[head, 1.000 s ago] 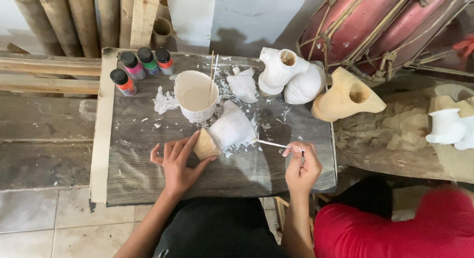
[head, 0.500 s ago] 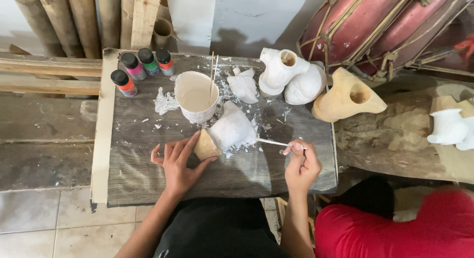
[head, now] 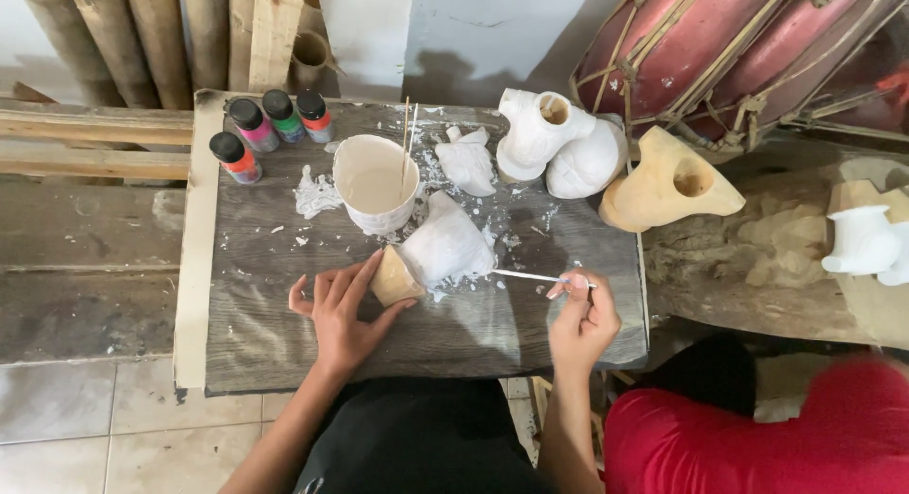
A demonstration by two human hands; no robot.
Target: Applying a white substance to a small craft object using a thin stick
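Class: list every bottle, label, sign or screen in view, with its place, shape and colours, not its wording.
Pink bottle: board's far left corner, small, round, black cap.
Green bottle: beside it, same shape, black cap.
Red bottle: rightmost of that row, black cap.
Orange bottle: nearer, at left edge, black cap.
No signs or screens.

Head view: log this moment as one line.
left hand: steadies half-painted figurine | right hand: holds brush at it | paint cup behind

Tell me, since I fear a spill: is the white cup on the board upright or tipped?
Upright. The white cup stands on its base on the board, mouth up, with thin sticks leaning inside it.
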